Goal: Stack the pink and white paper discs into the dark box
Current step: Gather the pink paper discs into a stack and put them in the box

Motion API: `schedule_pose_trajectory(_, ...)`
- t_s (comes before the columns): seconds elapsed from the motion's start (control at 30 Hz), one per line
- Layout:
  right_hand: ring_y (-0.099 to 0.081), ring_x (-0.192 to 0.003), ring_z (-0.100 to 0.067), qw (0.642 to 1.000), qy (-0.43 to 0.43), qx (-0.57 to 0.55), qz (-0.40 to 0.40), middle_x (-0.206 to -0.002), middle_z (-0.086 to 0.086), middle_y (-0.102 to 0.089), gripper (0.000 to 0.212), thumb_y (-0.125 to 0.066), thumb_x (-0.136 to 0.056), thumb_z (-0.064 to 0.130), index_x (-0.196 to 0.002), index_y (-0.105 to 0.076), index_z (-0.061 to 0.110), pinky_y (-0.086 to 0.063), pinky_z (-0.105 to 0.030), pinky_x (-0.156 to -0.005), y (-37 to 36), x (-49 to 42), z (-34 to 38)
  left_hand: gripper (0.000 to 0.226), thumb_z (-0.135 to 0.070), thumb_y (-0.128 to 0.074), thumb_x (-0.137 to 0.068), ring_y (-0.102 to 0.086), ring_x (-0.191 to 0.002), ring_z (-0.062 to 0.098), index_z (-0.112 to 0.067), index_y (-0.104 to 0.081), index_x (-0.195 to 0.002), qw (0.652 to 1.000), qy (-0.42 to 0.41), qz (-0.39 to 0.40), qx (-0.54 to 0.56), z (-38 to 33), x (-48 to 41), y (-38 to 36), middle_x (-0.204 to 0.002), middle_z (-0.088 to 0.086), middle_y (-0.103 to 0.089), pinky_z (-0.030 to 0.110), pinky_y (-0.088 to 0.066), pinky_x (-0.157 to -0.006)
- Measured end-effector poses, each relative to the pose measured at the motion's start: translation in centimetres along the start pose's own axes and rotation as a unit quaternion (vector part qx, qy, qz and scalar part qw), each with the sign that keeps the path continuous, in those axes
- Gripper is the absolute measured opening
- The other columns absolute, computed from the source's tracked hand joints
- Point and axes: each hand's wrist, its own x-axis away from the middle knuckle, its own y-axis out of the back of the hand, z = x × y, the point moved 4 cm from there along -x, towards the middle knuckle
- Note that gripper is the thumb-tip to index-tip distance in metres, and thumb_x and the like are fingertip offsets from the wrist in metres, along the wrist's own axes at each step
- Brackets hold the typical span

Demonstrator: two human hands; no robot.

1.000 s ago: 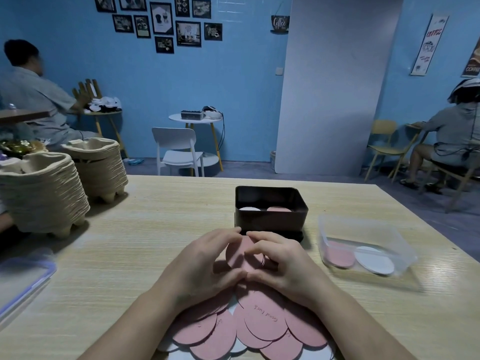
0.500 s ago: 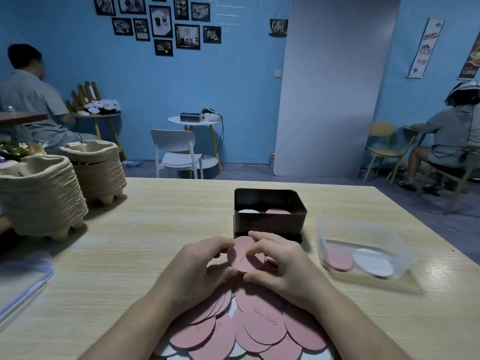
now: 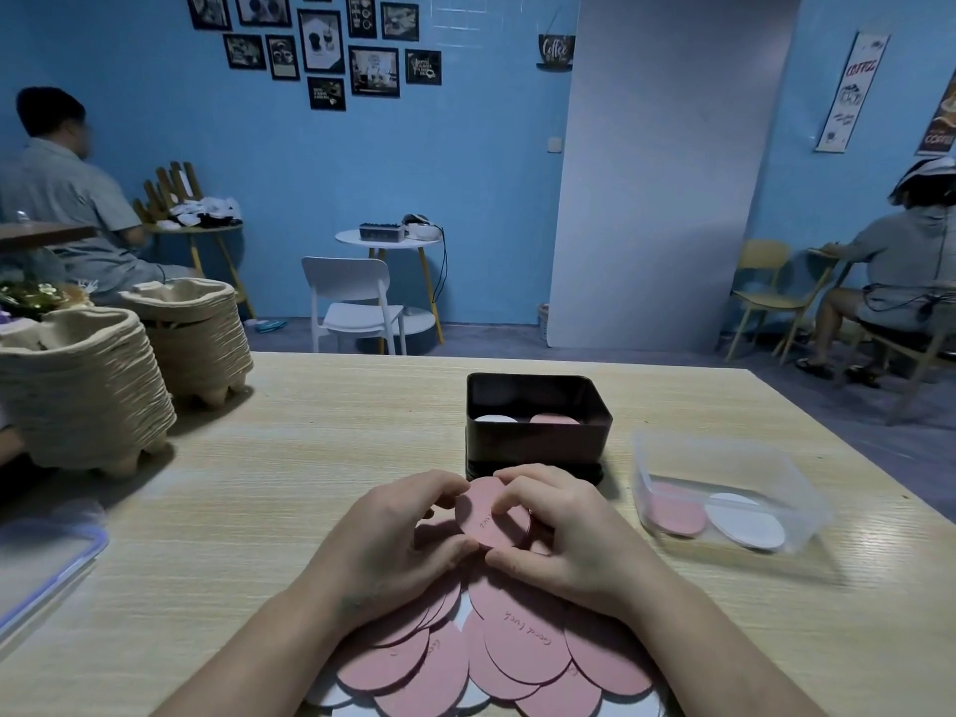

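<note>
A pink paper disc [image 3: 486, 517] is held tilted up between both hands, just in front of the dark box [image 3: 538, 442]. My left hand [image 3: 393, 540] pinches its left edge, and my right hand [image 3: 564, 535] pinches its top and lower right edge. Inside the box lie a white disc [image 3: 495, 419] on the left and a pink disc [image 3: 554, 419] on the right. A fanned pile of pink and white discs [image 3: 496, 659] lies on the table under my wrists, partly hidden by my forearms.
A clear plastic tub [image 3: 724, 458] to the right of the box holds one pink and one white disc. Two stacks of pulp cup trays [image 3: 93, 385] stand at the left. A blue-rimmed clear lid [image 3: 46, 566] lies at the left edge. People sit at other tables behind.
The pink disc has been lifted off the pile and tipped up between both hands. Both hands stay close together in front of the box.
</note>
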Motion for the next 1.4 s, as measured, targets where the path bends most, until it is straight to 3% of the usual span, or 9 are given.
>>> schedule_pose_trajectory(0.13,-0.049,-0.126,-0.001,1.0,0.002,-0.003,0.004,-0.133,0.017,-0.056,0.035,-0.075,-0.08,0.058,-0.1,-0.062,0.033,-0.048,-0.031,-0.097,-0.1,0.0,0.0,0.039,-0.043,-0.076,-0.084,-0.066,-0.105,0.001,-0.03,-0.063,-0.119,1.0,0.0,0.013,0.013,0.0,-0.1,0.1,-0.108,-0.02,-0.069,0.031,-0.057,-0.085)
schedule_pose_trajectory(0.5,-0.045,-0.131,0.005,1.0,-0.009,-0.019,0.001,-0.129,0.019,-0.056,0.038,-0.07,-0.079,0.063,-0.102,-0.062,0.034,-0.046,-0.026,-0.1,0.4,0.8,0.1,0.011,-0.032,-0.072,-0.09,-0.067,-0.101,0.002,-0.031,-0.069,-0.101,0.996,0.086,-0.023,0.02,1.4,1.4,2.4,-0.098,-0.021,-0.071,0.016,-0.054,-0.076)
schedule_pose_trajectory(0.67,-0.048,-0.129,0.003,0.999,-0.001,-0.037,-0.003,-0.128,0.017,-0.06,0.038,-0.075,-0.079,0.06,-0.105,-0.062,0.036,-0.047,-0.032,-0.101,0.7,1.2,0.2,0.02,-0.034,-0.072,-0.085,-0.065,-0.103,0.0,-0.029,-0.07,-0.104,0.993,0.115,-0.012,0.019,1.0,4.8,4.1,-0.101,-0.022,-0.07,0.015,-0.05,-0.083)
schedule_pose_trajectory(0.87,-0.054,-0.125,-0.003,0.999,0.024,-0.033,-0.001,-0.121,0.026,-0.06,0.036,-0.074,-0.079,0.063,-0.098,-0.06,0.036,-0.049,-0.039,-0.097,0.4,1.1,1.0,0.046,-0.045,-0.079,-0.074,-0.063,-0.107,-0.002,-0.032,-0.068,-0.116,0.992,0.118,0.053,0.0,-0.3,7.0,4.8,-0.111,-0.025,-0.067,0.017,-0.048,-0.091)
schedule_pose_trajectory(1.0,-0.055,-0.123,-0.002,0.999,0.027,-0.035,0.004,-0.121,0.023,-0.061,0.038,-0.074,-0.078,0.063,-0.099,-0.062,0.033,-0.049,-0.037,-0.098,0.3,1.3,1.0,0.051,-0.041,-0.086,-0.069,-0.062,-0.111,-0.005,-0.035,-0.068,-0.117,0.99,0.128,0.051,0.007,-0.7,7.3,4.7,-0.114,-0.029,-0.065,0.015,-0.047,-0.094)
schedule_pose_trajectory(1.2,-0.054,-0.121,-0.002,0.999,0.021,-0.026,0.012,-0.12,0.021,-0.061,0.039,-0.075,-0.078,0.063,-0.098,-0.061,0.032,-0.046,-0.03,-0.099,0.3,1.4,1.0,0.054,-0.045,-0.086,-0.071,-0.064,-0.116,0.003,-0.033,-0.067,-0.119,0.989,0.142,0.011,0.03,-0.3,7.3,4.9,-0.115,-0.022,-0.069,0.031,-0.053,-0.099)
schedule_pose_trajectory(1.4,-0.046,-0.132,0.003,0.999,0.012,-0.004,0.035,-0.136,0.017,-0.057,0.041,-0.077,-0.077,0.062,-0.101,-0.062,0.033,-0.041,-0.027,-0.107,0.4,1.0,0.1,0.064,-0.054,-0.084,-0.073,-0.062,-0.112,0.0,-0.028,-0.064,-0.127,0.997,0.079,0.004,-0.013,-1.1,3.5,4.5,-0.118,-0.023,-0.066,0.027,-0.053,-0.093)
